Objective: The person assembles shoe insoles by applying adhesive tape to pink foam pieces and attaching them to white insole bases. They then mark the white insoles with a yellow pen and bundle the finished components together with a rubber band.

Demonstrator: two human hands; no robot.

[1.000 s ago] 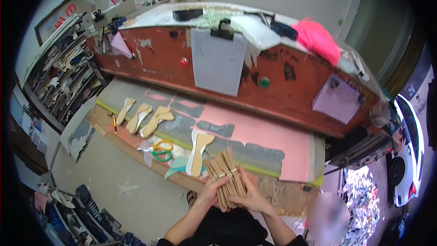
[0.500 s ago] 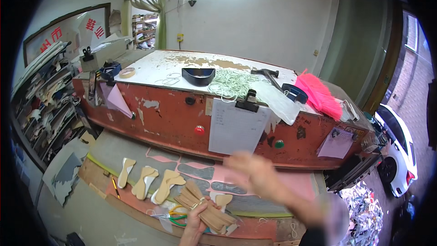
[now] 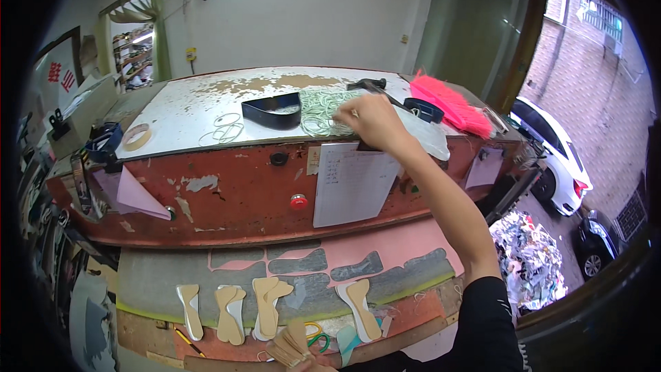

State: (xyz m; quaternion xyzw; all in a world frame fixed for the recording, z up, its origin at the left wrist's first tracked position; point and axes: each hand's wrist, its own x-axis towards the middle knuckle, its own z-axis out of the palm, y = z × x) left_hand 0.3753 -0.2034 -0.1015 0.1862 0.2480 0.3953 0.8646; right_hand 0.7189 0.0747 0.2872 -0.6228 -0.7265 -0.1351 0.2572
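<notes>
My left hand (image 3: 315,366), at the lower edge and partly cut off, grips a bundle of tan insole-shaped pieces (image 3: 290,346). My right hand (image 3: 375,120) reaches far over the red machine's white top. Its fingers are bent in a pinch at the right side of a heap of pale green rubber bands (image 3: 318,111); whatever is between the fingertips is hidden. Tan and white insole pieces (image 3: 231,313) lie in small stacks on the lower ledge. Scissors (image 3: 317,339) with yellow and green handles rest just beyond the bundle, partly covered.
A dark half-round tray (image 3: 272,118) stands left of the rubber bands. Behind my right hand are a hammer (image 3: 375,85) and a pink brush (image 3: 451,107). A tape roll (image 3: 136,138) lies at left. Paper sheets (image 3: 354,186) hang on the front. A yellow pencil-like tool (image 3: 189,342) lies on the ledge.
My right hand has gone forward and up from above the ledge to the rubber bands. My left hand with the bundle sits lower in the picture, and the view has turned right.
</notes>
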